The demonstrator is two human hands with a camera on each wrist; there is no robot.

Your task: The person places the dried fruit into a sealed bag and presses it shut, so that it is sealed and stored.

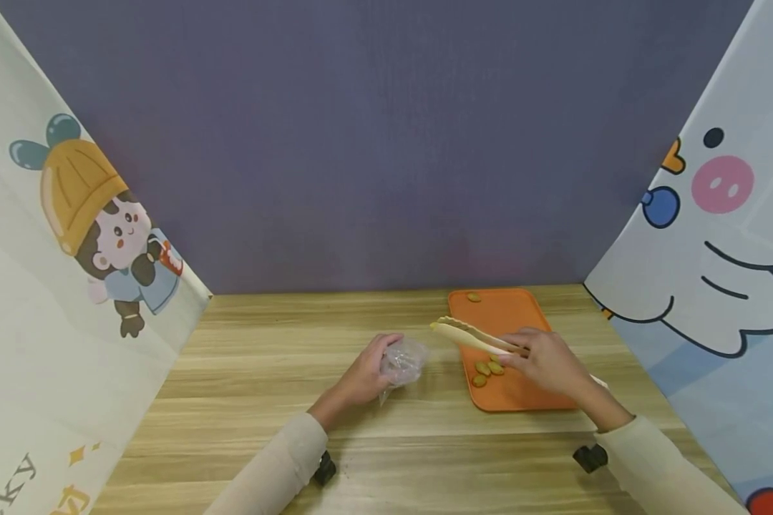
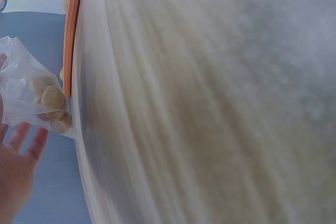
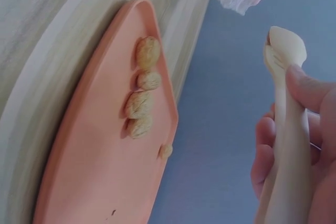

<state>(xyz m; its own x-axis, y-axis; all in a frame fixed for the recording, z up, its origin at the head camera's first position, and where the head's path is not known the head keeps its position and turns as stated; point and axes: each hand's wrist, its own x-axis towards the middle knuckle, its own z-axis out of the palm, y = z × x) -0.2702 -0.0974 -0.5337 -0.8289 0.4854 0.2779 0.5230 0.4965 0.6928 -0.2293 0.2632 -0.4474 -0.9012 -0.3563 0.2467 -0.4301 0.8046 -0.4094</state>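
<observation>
My left hand (image 1: 363, 372) holds a clear plastic bag (image 1: 404, 363) left of the orange tray (image 1: 522, 392). In the left wrist view, several wrinkled tan pieces (image 2: 53, 98), like nuts or dried fruit, lie at the bag's bottom. Cream-coloured tongs (image 1: 467, 335) are gripped by my right hand (image 1: 547, 361) above the tray, their tips pointing left toward the bag. The tong tips sit close together in the right wrist view, and no piece shows between them. More tan pieces (image 3: 139, 103) rest along the tray's left side.
One tan piece (image 1: 473, 297) lies apart at the tray's far left corner. The wooden table (image 1: 258, 357) ends at a grey-purple backdrop (image 1: 386, 179), with printed cartoon panels on both sides.
</observation>
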